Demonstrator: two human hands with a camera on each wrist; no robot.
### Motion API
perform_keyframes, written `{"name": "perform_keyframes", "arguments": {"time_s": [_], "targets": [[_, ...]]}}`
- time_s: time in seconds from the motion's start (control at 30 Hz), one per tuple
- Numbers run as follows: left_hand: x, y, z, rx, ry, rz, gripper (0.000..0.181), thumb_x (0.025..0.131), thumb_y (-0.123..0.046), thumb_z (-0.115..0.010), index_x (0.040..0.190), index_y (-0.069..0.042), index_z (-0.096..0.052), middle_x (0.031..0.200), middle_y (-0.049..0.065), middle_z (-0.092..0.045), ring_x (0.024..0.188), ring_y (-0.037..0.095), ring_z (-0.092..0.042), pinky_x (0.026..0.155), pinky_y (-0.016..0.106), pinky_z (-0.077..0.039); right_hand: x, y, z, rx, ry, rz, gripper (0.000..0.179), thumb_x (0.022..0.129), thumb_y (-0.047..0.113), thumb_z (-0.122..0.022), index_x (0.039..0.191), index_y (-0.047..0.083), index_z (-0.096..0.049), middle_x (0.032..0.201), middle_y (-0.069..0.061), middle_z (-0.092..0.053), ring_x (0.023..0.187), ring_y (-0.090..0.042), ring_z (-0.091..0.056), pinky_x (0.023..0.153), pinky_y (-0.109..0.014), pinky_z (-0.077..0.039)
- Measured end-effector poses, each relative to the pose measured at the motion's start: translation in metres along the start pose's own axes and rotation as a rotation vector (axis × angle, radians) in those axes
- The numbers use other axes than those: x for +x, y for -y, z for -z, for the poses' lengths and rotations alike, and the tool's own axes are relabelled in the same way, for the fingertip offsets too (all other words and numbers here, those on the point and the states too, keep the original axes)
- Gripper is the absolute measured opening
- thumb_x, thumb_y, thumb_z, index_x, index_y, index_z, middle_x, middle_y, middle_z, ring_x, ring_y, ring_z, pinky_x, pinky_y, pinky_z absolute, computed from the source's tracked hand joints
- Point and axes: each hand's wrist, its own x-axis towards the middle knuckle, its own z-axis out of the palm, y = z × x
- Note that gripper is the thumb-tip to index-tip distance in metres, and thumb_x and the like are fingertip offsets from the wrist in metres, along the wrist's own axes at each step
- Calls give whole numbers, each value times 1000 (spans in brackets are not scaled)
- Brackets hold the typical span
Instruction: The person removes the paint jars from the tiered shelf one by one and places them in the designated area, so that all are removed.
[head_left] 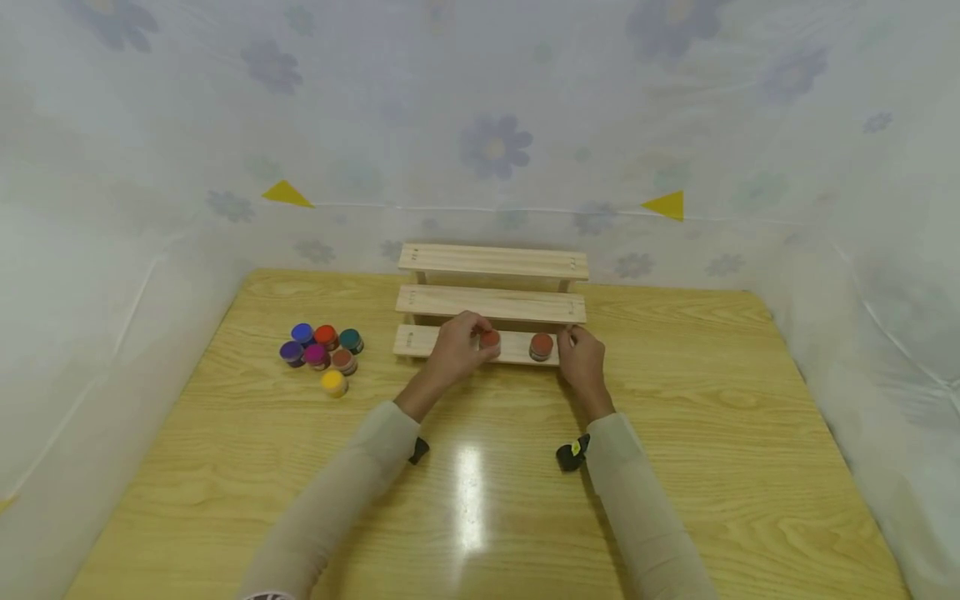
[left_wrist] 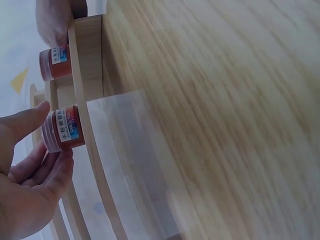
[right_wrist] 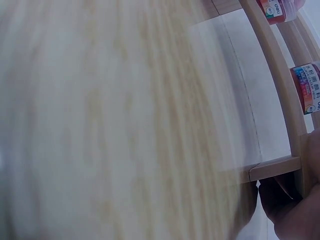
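Note:
A three-step wooden rack point(head_left: 491, 304) stands on the table against the back curtain. On its lowest step, my left hand point(head_left: 456, 343) holds an upright reddish-brown paint jar point(left_wrist: 69, 127) between thumb and fingers. To the right, a second paint jar point(head_left: 541, 346) of similar colour stands on the same step, untouched. My right hand point(head_left: 583, 363) grips the right end of the lowest step; in the right wrist view only part of that hand point(right_wrist: 305, 215) shows at the rack's end.
Left of the rack, several paint jars stand grouped on the table point(head_left: 675, 375), among them a yellow jar point(head_left: 333, 383), a teal jar point(head_left: 351, 340) and a purple jar point(head_left: 292, 353). A flowered curtain point(head_left: 495, 150) encloses the back and sides.

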Motion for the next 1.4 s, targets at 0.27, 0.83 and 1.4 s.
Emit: {"name": "perform_keyframes", "arguments": {"time_s": [0.27, 0.83, 1.4], "targets": [[1, -2, -3, -4, -32, 6, 32, 80, -13, -76, 107, -4, -60, 109, 9, -62, 101, 23, -60, 85, 33, -56, 0, 0, 0, 13, 3, -13, 43, 100, 20, -40, 58, 13, -33, 55, -1, -27, 48, -12, -22, 48, -25, -26], [-8, 2, 3, -35, -57, 24, 36, 78, -11, -78, 108, -4, -60, 108, 9, -62, 100, 23, -62, 84, 28, -58, -2, 1, 1, 14, -1, 21, 43, 100, 18, -41, 58, 14, -32, 55, 0, -23, 49, -13, -20, 49, -26, -23], [-31, 21, 38, -46, -102, 27, 33, 80, -11, -76, 107, -1, -61, 108, 13, -62, 101, 27, -64, 83, 33, -59, -3, 4, 3, 3, 15, 29, 43, 101, 17, -40, 59, 13, -32, 55, 1, -22, 47, -11, -18, 49, -27, -23]]}}
